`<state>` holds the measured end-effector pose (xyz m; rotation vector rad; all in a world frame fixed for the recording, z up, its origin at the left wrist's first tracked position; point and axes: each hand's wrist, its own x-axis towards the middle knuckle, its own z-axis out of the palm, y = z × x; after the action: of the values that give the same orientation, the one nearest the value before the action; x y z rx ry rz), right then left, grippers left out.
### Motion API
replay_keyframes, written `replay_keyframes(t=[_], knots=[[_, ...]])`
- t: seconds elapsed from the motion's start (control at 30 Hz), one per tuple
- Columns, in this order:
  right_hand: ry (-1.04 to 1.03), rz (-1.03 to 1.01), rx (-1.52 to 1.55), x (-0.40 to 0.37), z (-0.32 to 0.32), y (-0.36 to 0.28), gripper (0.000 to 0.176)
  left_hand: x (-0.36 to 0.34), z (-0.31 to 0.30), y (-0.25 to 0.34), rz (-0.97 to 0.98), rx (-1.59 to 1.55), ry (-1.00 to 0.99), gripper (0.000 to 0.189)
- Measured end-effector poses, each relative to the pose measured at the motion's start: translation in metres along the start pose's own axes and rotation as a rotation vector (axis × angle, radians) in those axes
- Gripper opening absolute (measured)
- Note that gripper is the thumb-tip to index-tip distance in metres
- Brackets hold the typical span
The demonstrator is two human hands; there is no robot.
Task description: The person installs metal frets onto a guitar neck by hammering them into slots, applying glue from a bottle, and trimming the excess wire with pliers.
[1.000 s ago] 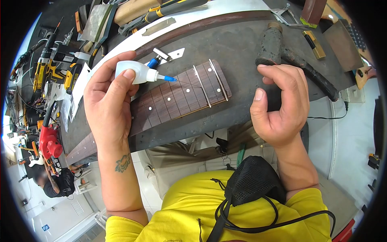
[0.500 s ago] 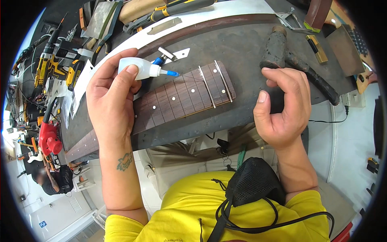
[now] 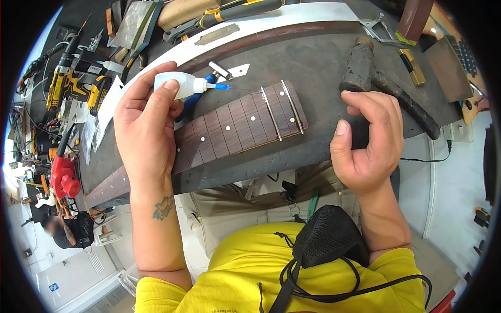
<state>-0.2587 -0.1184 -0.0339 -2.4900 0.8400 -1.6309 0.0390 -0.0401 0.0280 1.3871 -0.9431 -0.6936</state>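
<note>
My left hand is closed round a small translucent squeeze bottle, thumb pressing its side. The bottle lies nearly level, and its blue tip points right, just beyond the far edge of a dark wooden guitar fretboard. White dots and crosswise slots mark the board. Two metal fret wires cross it near its right end. Off that end, my right hand hovers with fingers curled and thumb apart; I see nothing in it. Behind its fingertips lies a dark-headed hammer.
Beyond the board lie a blue-handled tool and a white blade-like piece. A brass-coloured block sits far right. At left are a yellow drill and a red blower. A person is in the background.
The bottle's blue tip has lifted slightly away from the board's far edge, and the bottle is more level. My right hand keeps its pose. The view has shifted a little.
</note>
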Motion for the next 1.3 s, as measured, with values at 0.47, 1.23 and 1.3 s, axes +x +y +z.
replay_keyframes(t=[0.47,1.23,1.3], knots=[[-0.052,0.030,0.014,0.000,-0.005,-0.001,0.036,0.013,-0.005,0.010,-0.094,-0.128,-0.158,0.048],[-0.045,-0.020,0.048,-0.006,-0.007,0.009,0.036,0.079,0.058,0.003,-0.080,-0.035,-0.660,0.035],[-0.049,-0.019,0.046,-0.007,-0.007,0.009,0.036,0.077,0.059,0.002,-0.075,-0.016,-0.667,0.035]])
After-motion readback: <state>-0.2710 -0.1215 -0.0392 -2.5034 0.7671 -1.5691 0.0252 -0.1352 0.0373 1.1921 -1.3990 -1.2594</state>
